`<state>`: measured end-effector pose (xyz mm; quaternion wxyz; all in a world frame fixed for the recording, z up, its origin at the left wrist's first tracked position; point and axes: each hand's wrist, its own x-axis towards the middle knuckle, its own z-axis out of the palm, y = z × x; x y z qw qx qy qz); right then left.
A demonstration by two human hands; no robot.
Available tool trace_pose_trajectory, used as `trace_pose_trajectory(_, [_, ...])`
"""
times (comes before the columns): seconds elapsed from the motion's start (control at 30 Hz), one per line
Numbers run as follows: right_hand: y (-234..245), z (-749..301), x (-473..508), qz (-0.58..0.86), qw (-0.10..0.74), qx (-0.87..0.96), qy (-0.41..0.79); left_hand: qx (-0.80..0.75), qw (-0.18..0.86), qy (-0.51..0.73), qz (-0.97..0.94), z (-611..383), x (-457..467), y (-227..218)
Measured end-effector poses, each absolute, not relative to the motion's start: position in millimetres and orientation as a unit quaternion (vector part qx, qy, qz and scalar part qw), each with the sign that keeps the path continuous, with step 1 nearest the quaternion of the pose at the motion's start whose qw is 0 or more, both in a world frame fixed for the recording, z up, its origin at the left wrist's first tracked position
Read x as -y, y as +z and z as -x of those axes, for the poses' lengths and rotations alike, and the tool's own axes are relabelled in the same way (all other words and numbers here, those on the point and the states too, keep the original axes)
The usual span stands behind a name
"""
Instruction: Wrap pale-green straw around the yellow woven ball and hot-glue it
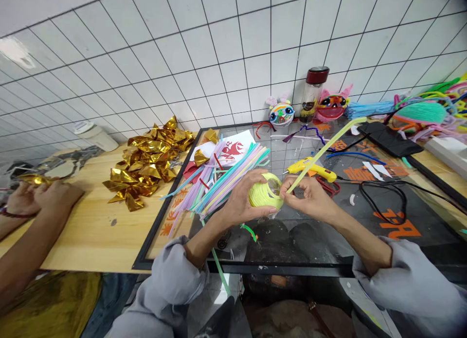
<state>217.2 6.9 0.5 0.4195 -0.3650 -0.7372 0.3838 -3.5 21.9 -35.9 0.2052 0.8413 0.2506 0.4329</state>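
Observation:
My left hand [242, 197] is wrapped round a small round pot [263, 193] coiled in pale yellow fuzzy strands, its opening tilted up and to the right. A pale yellow pipe cleaner [324, 151] is pinched near its lower end by my right hand [308, 198], right beside the pot's rim. Its long free end slants up to the right. Whether that lower end touches the pot, I cannot tell. Just behind my right hand lies a yellow glue gun [312, 169]. A bundle of pastel pipe cleaners [226, 175] rests left of the pot.
Gold foil pieces [146, 163] are heaped on the wooden table [91, 226]. Another person's hands [47, 197] hold gold foil at far left. Two decorated round figures [280, 113] and a lidded bottle [312, 95] stand by the tiled wall. A black cable [383, 182] loops at right.

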Motion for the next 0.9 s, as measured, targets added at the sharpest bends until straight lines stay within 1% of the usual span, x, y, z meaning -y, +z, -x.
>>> trace_pose_trajectory(0.4, [0.0,-215.9,-5.8,0.372,0.414,0.734,0.389,-0.257,0.167,0.432,-0.848,3.0,-19.8,-34.0])
trace_pose_trajectory(0.57, [-1.5,-216.0,-6.1,0.375,0.414,0.732,0.389,-0.258,0.17,0.438,-0.844,3.7,-19.4,-34.4])
trace_pose_trajectory(0.73, [-2.6,-216.0,-6.2,0.382,0.414,0.728,0.392,-0.276,0.136,0.433,-0.847,5.0,-18.3,-32.0])
trace_pose_trajectory(0.9, [-1.9,-214.8,-4.5,0.384,0.408,0.725,0.4,-0.274,0.155,0.434,-0.844,5.0,-16.5,-29.7])
